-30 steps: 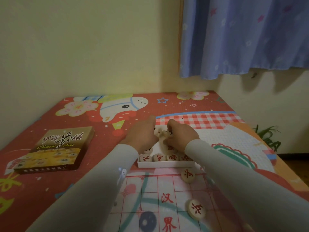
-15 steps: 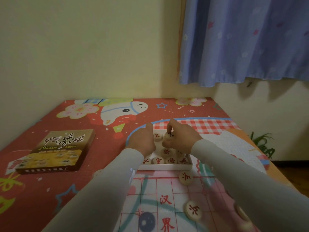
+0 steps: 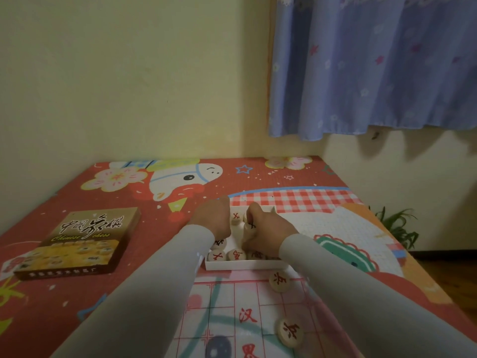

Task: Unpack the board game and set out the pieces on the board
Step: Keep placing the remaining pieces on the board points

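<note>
My right hand (image 3: 268, 229) pinches a round wooden piece (image 3: 251, 224) from the white tray (image 3: 245, 265); my left hand (image 3: 213, 219), fingers hidden, seems to steady it.

The mat (image 3: 85, 313) is red, printed with a white cartoon horse in a red scarf, pink blossoms, blue and white stars, a red-and-white checked band edged in blue, and an orange and green patch at the right. On it the game board sheet (image 3: 222, 316) is white to pale pink with a red grid and red characters, plus a dark blue dot. The round pieces (image 3: 290, 333) are cream with red characters; their tray (image 3: 245, 265) is white. The box lid (image 3: 80, 244) is brown and gold with black and yellow lettering. Both sleeves (image 3: 134, 301) are pale grey. The wall (image 3: 129, 73) is cream-yellow; the curtain (image 3: 374, 65) is blue with small pink and white flowers. A green plant (image 3: 397, 226) shows at right.
</note>
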`<state>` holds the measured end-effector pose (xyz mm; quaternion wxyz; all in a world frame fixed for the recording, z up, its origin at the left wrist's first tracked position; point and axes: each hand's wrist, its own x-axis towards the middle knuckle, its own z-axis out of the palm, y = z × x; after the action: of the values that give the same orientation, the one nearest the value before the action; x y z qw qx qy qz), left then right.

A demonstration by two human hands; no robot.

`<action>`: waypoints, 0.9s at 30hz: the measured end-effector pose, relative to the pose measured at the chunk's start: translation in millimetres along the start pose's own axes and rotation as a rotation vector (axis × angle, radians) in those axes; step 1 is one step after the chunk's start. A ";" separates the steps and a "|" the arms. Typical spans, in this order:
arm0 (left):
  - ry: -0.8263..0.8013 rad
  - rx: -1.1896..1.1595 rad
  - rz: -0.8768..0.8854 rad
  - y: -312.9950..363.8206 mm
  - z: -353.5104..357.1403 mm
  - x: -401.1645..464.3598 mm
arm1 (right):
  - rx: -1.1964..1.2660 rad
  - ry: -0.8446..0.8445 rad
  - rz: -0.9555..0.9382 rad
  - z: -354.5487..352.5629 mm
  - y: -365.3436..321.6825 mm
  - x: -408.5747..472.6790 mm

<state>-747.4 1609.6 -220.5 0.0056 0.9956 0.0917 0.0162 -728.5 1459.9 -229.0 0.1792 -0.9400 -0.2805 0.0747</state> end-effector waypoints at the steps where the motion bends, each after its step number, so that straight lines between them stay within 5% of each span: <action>1: 0.009 -0.012 0.000 0.3 -1.5 -0.8 | -0.023 0.015 -0.007 -1.2 1.2 0.1; 17: -0.013 -0.500 0.177 7.7 23.5 -14.8 | -0.008 0.128 -0.037 -7.1 11.8 -3.4; 20: 0.060 -0.877 0.108 3.3 10.3 -17.4 | 0.221 0.172 -0.038 -19.1 12.8 -5.3; 24: -0.016 -1.598 -0.194 8.6 -16.1 -34.8 | 0.495 0.169 -0.100 -35.7 4.9 -14.8; 27: -0.051 -1.850 -0.316 12.4 -22.5 -50.4 | 0.513 0.097 -0.144 -43.9 -9.9 -30.6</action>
<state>-795.4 1588.3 -199.4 0.7989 0.5719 0.1764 0.0599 -748.4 1437.7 -183.5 0.4296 -0.8440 -0.3094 0.0853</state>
